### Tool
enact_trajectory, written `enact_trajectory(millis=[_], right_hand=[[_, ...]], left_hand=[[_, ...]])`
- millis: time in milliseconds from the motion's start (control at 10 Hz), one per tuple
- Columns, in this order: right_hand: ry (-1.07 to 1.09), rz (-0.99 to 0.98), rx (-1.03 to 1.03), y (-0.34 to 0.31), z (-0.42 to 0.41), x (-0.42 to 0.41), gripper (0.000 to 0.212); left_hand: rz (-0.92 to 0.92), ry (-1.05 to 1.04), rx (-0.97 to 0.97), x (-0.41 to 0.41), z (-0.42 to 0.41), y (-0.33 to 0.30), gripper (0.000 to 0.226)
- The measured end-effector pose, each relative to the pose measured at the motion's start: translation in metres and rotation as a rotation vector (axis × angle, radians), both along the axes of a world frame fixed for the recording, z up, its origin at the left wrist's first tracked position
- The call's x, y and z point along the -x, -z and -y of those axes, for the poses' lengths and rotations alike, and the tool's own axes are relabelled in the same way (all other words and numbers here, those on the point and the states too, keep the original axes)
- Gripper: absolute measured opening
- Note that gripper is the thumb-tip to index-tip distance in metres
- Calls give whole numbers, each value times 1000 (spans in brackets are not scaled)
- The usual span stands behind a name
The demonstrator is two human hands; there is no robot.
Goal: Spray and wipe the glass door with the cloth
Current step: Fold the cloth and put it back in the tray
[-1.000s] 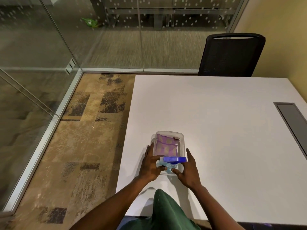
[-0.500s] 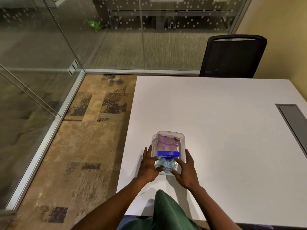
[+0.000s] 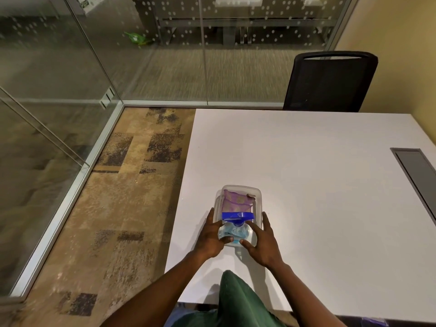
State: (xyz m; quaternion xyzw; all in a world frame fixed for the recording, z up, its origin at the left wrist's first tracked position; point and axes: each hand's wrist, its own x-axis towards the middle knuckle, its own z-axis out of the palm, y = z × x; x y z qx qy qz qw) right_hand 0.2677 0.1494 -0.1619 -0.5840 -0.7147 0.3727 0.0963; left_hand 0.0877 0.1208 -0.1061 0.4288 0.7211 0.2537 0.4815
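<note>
Glass door (image 3: 35, 142), at the frame's left, untouched; clear spray bottle with blue trigger head (image 3: 237, 224) and folded purple cloth (image 3: 237, 201) sit in a transparent plastic tub (image 3: 258, 197) at lower centre, left hand (image 3: 211, 237) and right hand (image 3: 262, 241) cupping the bottle loosely, so a careless lift may tip it.

Spray bottle (image 3: 236, 226) now lower in the container (image 3: 258, 197), nozzle turned.
</note>
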Motion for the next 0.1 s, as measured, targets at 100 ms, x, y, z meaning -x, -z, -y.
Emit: enact_trajectory(millis=[100], right_hand=[[3,-8,-46,0,2,-3,89]], left_hand=[[-15,-10,-11,1,5,-7,81]])
